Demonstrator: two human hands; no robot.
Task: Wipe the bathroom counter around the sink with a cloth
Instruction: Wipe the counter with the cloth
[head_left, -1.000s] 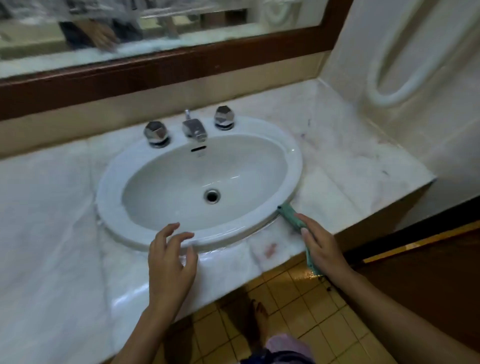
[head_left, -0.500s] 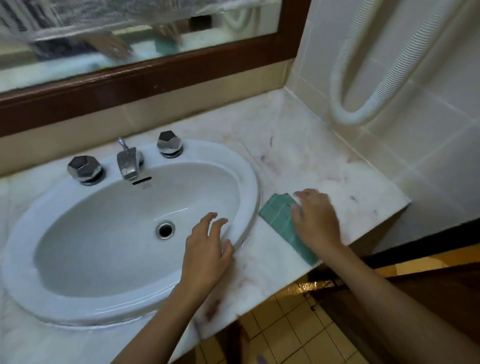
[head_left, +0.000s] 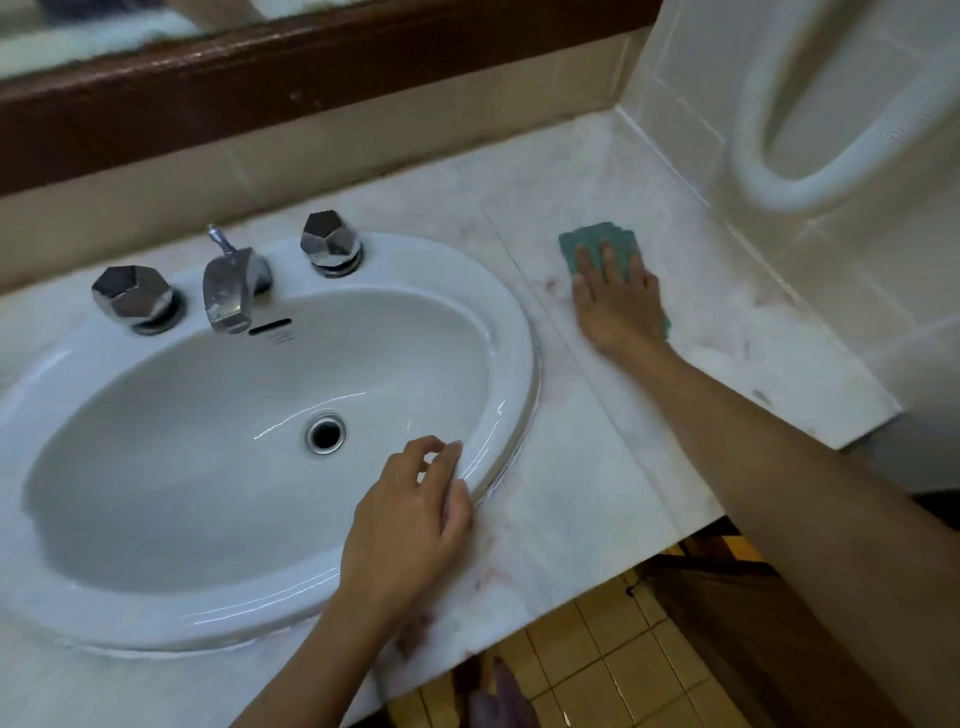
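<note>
Teal cloth (head_left: 592, 240) sits flat on the pale, blotchy marble counter (head_left: 597, 441), upper right of centre. Glossy white oval sink (head_left: 511, 332) fills the left side, apart from it.

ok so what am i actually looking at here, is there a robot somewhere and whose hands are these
There is no robot here. These are a person's two bare hands, filmed by a wide-angle camera worn on the head, looking forward and down. That is why both arms come in from the bottom edge. Below them is a marble counter with a white sink set into it, and a chrome spout and tap handles at the back. The right hand presses flat on a green cloth on the counter to the right of the sink. The left hand rests at the sink's near rim, fingers loosely curled, holding nothing.
</note>
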